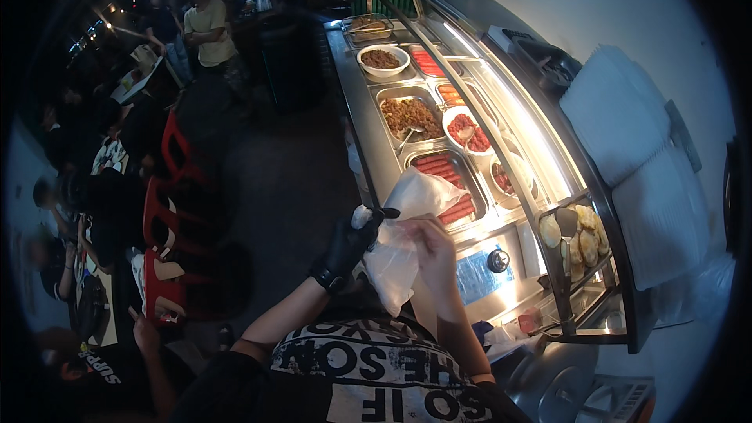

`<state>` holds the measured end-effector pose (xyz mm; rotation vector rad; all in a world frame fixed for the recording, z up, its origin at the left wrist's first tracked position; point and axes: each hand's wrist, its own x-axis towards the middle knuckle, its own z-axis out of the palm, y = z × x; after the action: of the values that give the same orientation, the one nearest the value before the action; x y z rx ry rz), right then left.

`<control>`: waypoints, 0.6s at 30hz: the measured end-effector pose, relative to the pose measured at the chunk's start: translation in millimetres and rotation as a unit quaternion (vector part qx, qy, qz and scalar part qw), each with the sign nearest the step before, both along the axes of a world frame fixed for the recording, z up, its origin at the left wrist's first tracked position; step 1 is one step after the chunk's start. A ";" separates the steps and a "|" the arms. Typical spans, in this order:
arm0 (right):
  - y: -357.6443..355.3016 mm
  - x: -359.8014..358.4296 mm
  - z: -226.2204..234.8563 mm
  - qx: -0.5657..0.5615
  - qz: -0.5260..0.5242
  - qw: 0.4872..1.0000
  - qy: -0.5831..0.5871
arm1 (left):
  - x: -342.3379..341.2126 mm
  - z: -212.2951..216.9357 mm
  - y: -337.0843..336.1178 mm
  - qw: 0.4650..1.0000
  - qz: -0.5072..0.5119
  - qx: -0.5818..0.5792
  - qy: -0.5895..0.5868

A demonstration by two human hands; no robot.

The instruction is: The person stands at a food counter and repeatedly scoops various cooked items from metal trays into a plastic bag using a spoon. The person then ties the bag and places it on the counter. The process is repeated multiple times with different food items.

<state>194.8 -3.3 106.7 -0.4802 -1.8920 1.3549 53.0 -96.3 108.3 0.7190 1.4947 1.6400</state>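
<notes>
My left hand [350,244], in a black glove with a dark band at the wrist, is closed on a crumpled, translucent white plastic bag [389,270]. From the other side, my bare right hand [431,241] pinches the same bag with bent fingers. Part of the bag spreads up over the near edge of a metal tray of red sausages [439,166]. What the bag holds, if anything, I cannot make out. Beyond lie a tray of brown chopped food [411,113] with a spoon in it and a white bowl of reddish food [467,131].
A lit glass-fronted food counter [513,129] runs along my right. Stacked white takeaway boxes [619,102] stand beyond the glass, above pale round fried pieces [580,235]. A metal pot lid [565,392] lies at lower right. Red chairs [162,215] and seated people are at left.
</notes>
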 end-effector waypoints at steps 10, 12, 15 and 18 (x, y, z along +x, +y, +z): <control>30.0 19.2 -22.6 -0.415 0.137 0.864 0.248 | -6.7 -8.8 13.8 0.914 -0.052 0.020 -0.402; 58.2 25.9 -33.8 -0.468 0.047 0.811 0.349 | -17.7 2.7 22.5 0.922 -0.131 0.084 -0.355; 90.1 27.5 -29.4 -0.494 0.007 0.792 0.358 | -43.9 -56.3 58.3 0.915 -0.181 0.112 -0.342; 132.2 36.0 -51.8 -0.459 0.253 0.815 0.246 | -50.1 -61.3 81.5 0.902 -0.251 0.138 -0.322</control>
<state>230.8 128.9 55.0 -0.0190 -0.8500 2.4602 2.9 -14.8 47.0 0.5626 0.5503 1.4828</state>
